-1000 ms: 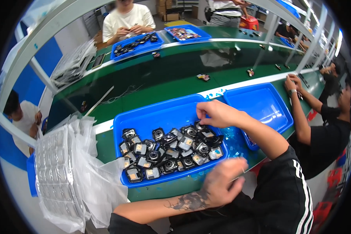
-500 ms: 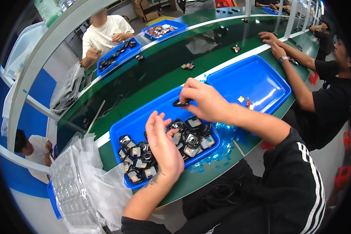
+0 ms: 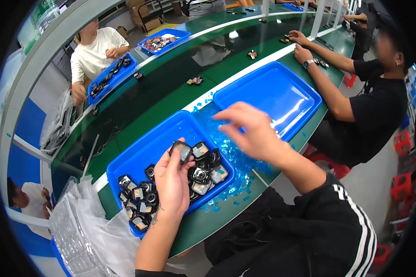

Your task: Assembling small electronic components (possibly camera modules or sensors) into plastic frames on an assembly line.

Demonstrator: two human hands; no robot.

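Observation:
My left hand (image 3: 172,182) is closed around a black smartwatch case (image 3: 182,151) with a greyish flat face, held between thumb and fingers above the near blue tray (image 3: 125,167). Below and beside it in that tray lie several similar watch cases (image 3: 200,175), some showing round dark backs, others pale faces with yellowish patches. My right hand (image 3: 252,131), slightly blurred, hovers over the gap between the two trays. Its thumb and fingers are apart, and nothing shows between them.
Small blue film pieces (image 3: 231,157) litter the green bench around the trays. A second blue tray (image 3: 272,87) lies to the right. Clear plastic packaging (image 3: 85,226) is at the left. Small parts (image 3: 195,81) sit on the green belt. A co-worker's forearms (image 3: 326,76) rest at the right.
The small black piece in my right hand is gone from it, and my left hand, open before, now grips a watch case. My right hand has opened. The whole view has shifted.

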